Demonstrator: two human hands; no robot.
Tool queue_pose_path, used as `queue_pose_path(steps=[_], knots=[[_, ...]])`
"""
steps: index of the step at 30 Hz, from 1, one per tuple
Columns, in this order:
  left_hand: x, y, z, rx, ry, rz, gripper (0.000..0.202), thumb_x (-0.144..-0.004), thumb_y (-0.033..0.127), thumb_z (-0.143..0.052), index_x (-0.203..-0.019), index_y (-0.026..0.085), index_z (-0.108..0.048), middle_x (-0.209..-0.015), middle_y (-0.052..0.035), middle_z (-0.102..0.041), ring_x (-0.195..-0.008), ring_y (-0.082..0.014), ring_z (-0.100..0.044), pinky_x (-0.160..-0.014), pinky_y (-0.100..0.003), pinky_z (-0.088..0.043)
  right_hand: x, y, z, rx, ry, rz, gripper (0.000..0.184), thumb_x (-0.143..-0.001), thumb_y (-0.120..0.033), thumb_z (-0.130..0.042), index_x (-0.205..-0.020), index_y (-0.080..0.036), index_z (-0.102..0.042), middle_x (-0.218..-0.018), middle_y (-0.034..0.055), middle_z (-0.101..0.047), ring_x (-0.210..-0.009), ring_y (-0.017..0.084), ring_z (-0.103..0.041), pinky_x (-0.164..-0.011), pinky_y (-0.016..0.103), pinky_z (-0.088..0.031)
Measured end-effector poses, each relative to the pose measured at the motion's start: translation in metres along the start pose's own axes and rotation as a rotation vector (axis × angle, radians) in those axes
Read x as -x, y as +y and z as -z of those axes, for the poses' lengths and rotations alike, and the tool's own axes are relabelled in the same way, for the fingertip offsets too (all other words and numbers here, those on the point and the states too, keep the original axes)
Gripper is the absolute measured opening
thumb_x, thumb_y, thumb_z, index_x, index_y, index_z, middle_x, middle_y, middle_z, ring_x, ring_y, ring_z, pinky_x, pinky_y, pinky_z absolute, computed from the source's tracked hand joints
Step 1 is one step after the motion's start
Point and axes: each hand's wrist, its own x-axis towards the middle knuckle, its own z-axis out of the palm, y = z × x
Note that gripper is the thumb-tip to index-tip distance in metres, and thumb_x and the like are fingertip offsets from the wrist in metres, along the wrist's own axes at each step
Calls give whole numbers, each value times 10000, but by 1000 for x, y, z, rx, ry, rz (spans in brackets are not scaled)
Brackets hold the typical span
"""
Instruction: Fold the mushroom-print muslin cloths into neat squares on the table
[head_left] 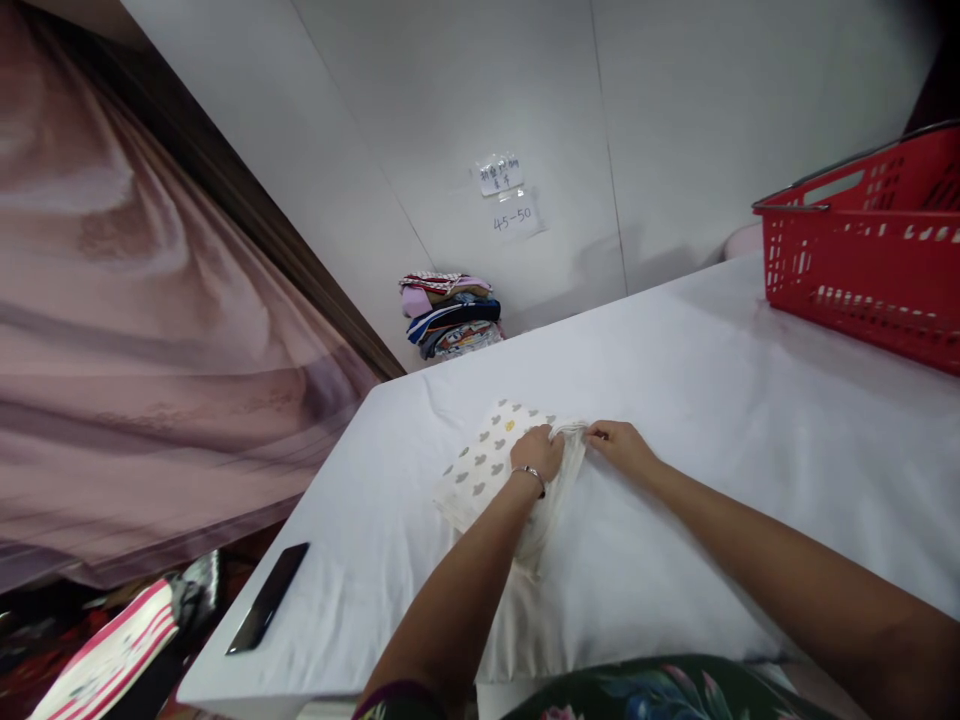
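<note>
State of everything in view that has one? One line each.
Patterned cloth: left part spread flat, right part bunched.
Left hand: resting on the cloth.
Right hand: fingers pinching the cloth's bunched edge.
Red basket: upright on the table; contents not visible.
Dark phone-like slab: lying flat, face dark.
Clothes stack: piled up, folded.
Paper signs: stuck to the wall.
Curtain: hanging in folds.
Table: covered in white fabric, wrinkled.

- The table (pixel 675 400) is draped in smooth, faintly glossy cloth.
- The printed piece (pixel 480 465) is made of matt cloth.
- Satiny cloth is seen in the curtain (pixel 150 330).
- The basket (pixel 862 265) is moulded in plastic.
- The bracelet (pixel 534 473) is made of shiny metal.
</note>
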Motion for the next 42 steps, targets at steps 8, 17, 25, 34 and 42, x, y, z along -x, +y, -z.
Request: queue_pose_path(steps=[8,17,25,34,42], knots=[[1,3,-4,-20,16,-22,367,-881,418,-312,-993,206,-590,-1044,-87,-614,-929,-218,-583,-755,-313,-436,7,-7,-11,-87,71,-167,154,-677,-289,-593,-780,-226,-689,-735,21,-669,-723,182,-574,-625,263,-385],[-2,4,-9,-15,31,-37,353,-881,405,-324,-998,213,-596,-1051,-79,-610,-949,-211,-574,-774,-310,-434,-1,-19,-24,-531,-31,-465,120,-750,-219,-495,-730,-145,-587,-673,59,-666,-360,62,-435,-298,194,-232],[-2,1,-9,29,56,-38,358,-872,407,-327,-973,213,-611,-1029,-79,-625,-930,-217,-582,-753,-311,-438,-2,-22,-27,-694,-20,-551,141,-723,-230,-561,-614,-170,-495,-544,18,-598,-320,44,-390,-272,176,-187],[-3,0,-11,64,53,-20,380,-869,433,-325,-1000,217,-609,-1042,-77,-623,-931,-216,-581,-760,-307,-430,1,-22,-33,-769,-15,-498,99,-714,-219,-563,-670,-185,-481,-531,-43,-525,-335,33,-382,-286,157,-210],[-2,1,-11,69,61,-26,365,-864,431,-342,-985,220,-614,-1035,-72,-626,-927,-211,-584,-756,-299,-435,-7,-20,-38,-675,11,-516,178,-685,-236,-572,-559,-180,-460,-397,-55,-451,-289,39,-335,-283,171,-186]])
